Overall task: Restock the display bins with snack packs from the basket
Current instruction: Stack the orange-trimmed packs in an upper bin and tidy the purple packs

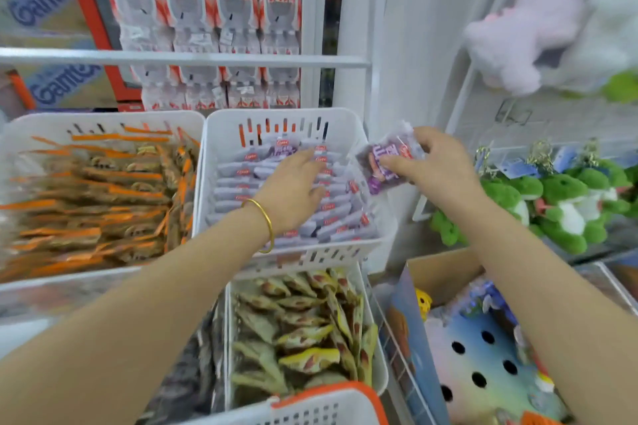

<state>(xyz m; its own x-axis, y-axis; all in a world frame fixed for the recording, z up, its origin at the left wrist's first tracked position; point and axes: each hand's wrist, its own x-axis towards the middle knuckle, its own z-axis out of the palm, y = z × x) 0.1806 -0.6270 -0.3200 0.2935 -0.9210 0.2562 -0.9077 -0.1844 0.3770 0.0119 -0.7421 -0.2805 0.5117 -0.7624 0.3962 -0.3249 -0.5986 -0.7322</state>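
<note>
The right hand (435, 162) holds one purple pack (386, 162) in the air just outside the right rim of the bin (286, 114). Its fingers (423, 136) and thumb are clamped on the pack's near end. The left hand (297, 183) lies palm down inside the bin, fingers straight and a little apart, pressing on the filed packs (331, 214) towards the bin's back right corner.

The step in hand looks like slotting this pack into a row. To do it well, the left hand should push the standing packs towards the bin's left wall to open a gap. The right should then bring the pack over the rim edge-on, label facing as the rest do, and drop it in. The bin looks nearly full, so a forced pack could buckle or ride up over its neighbours.

The basket (310, 407) sits at the bottom edge of the view, its contents hidden. Left of the bin is an orange-pack bin (103, 119), and below it a lower bin (378, 355) of yellow-green packs. A box (445, 269) of toys and green plush (566, 203) crowd the right, close under the right forearm.
</note>
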